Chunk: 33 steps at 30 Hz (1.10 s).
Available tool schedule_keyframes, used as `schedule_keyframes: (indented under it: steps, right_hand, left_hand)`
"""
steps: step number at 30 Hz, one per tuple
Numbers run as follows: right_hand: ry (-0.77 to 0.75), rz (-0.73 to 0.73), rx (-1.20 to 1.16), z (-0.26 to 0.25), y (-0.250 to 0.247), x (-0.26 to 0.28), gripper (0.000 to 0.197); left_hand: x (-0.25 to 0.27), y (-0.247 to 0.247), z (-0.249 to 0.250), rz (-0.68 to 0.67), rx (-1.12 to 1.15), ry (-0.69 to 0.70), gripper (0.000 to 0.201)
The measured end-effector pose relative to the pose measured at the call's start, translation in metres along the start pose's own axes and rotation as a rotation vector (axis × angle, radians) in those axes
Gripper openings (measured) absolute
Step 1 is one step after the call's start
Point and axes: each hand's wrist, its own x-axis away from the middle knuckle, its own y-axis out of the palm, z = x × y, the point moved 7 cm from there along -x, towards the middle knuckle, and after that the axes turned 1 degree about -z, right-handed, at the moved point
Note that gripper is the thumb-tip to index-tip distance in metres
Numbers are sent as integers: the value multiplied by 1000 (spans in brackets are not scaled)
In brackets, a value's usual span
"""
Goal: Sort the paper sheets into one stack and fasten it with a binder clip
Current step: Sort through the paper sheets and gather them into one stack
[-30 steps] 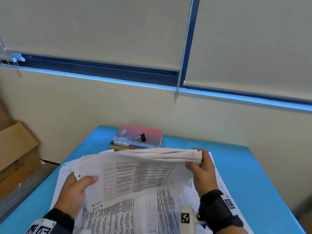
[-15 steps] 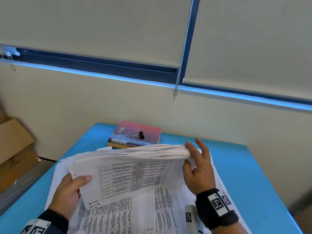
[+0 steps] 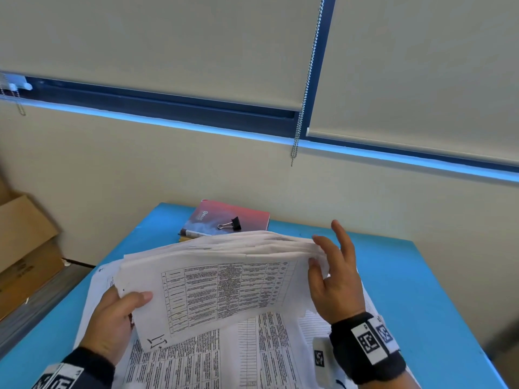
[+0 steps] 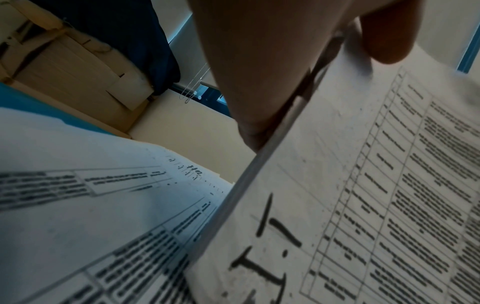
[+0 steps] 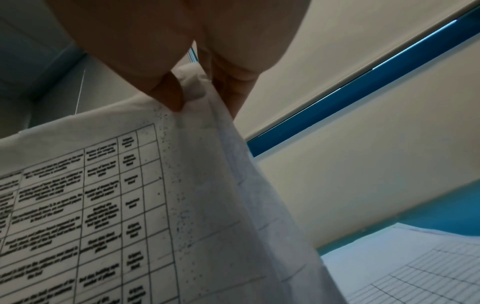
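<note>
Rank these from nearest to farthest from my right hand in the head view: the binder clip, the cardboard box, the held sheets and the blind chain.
From the right hand:
1. Held sheets: touching its fingers, just left of it.
2. Binder clip: ahead and left, on the red book.
3. Blind chain: hanging against the wall beyond the table.
4. Cardboard box: far left, off the table.

Blue table (image 3: 407, 282) set vs. the wall. Loose printed sheets (image 3: 224, 357) lie spread over its near half, overlapping. At far edge a small pile of books (image 3: 224, 220), red cover on top, w/ a black binder clip (image 3: 230, 224) resting on it.
</note>
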Motion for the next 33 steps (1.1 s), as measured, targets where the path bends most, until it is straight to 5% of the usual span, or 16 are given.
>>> schedule_keyframes:
  steps: [3, 5, 7, 10, 15, 18, 29, 31, 33]
  right_hand:
    - [60, -38, -67, 16, 5, 5, 64]
    - [342, -53, -335, 45, 14, 14, 71]
    - [582, -85, -579, 63, 28, 24, 58]
    - [697, -179, -635, 60, 43, 23, 34]
    - [677, -31, -860, 63, 31, 6, 37]
    - [723, -152, -913, 69, 38, 18, 46]
    - [746, -214, -603, 55, 50, 36, 37]
    - [753, -159, -553, 57, 43, 35, 30]
    - [730, -100, -530, 53, 34, 30, 24]
  left_hand:
    - [-1, 4, -1, -5, -55, 29, 34]
    - [0, 10, 2, 1, -120, 39, 28]
    - [2, 19, 7, -3, -149, 42, 26]
    - [3, 23, 17, 62, -169, 64, 23]
    - [25, 48, 55, -8, -178, 122, 34]
    - [8, 32, 40, 3, -186, 92, 35]
    - [-6, 26, 2, -9, -72, -56, 29]
    - [-6, 24, 16, -6, -146, 9, 37]
    - [-2, 20, 53, 70, -371, 230, 51]
